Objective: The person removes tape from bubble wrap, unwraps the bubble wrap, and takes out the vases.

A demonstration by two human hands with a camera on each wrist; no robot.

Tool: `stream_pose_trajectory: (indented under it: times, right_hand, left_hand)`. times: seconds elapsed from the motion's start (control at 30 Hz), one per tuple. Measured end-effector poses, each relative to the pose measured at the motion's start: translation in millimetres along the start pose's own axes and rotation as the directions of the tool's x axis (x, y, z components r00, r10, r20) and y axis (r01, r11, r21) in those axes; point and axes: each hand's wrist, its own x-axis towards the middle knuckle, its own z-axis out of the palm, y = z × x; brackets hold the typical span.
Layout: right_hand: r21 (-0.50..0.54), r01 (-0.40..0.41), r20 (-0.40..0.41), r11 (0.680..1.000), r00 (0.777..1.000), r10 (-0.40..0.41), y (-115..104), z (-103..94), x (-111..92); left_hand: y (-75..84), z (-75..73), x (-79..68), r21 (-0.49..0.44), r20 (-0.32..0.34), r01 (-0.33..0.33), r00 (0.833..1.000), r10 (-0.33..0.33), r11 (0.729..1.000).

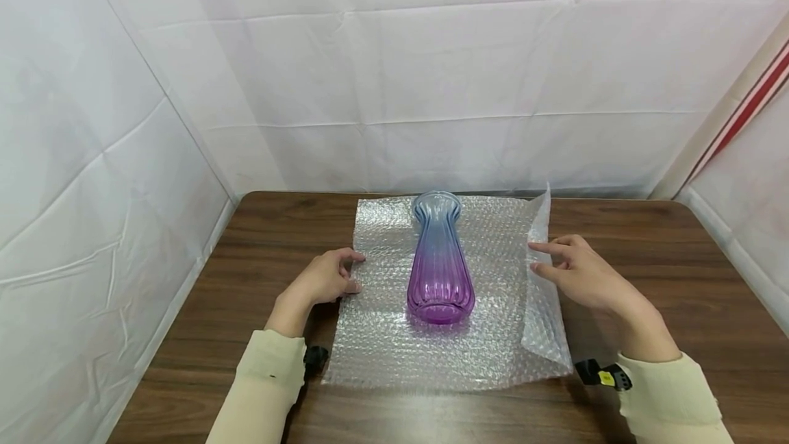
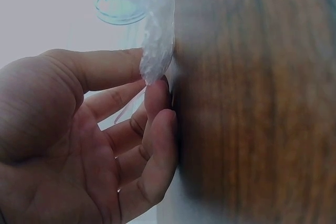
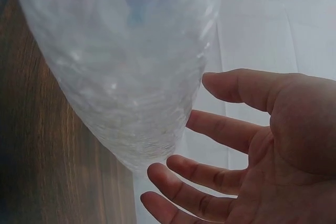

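Observation:
A ribbed glass vase [image 1: 440, 259], blue at the neck and purple at the base, lies on its side on a sheet of bubble wrap [image 1: 376, 355], its mouth toward the back wall. My left hand [image 1: 323, 276] is at the sheet's left edge; in the left wrist view the thumb [image 2: 110, 69] and fingers pinch the bubble wrap's edge [image 2: 157, 61] just off the wood. On the right side the sheet stands up and curls inward. Beside that raised edge, my right hand [image 1: 582, 269] has its fingers spread and loosely bent, the tips right at the wrap.
The sheet lies on a brown wooden table [image 1: 283, 225]. White cloth walls [image 1: 431, 74] close in the back and both sides. Each wrist wears a small black camera, the right one [image 1: 603, 375] with a yellow label.

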Motion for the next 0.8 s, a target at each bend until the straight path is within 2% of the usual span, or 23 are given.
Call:
stream_pose_trajectory:
  times: [0.8]
  right_hand:
    - [-0.021,0.002,0.019,1.0,1.0,-0.002,2.0,-3.3,0.1]
  left_hand:
    - [-1.0,-0.9,1.2,-0.003,0.011,-0.007,1.0,0.007,1.0]
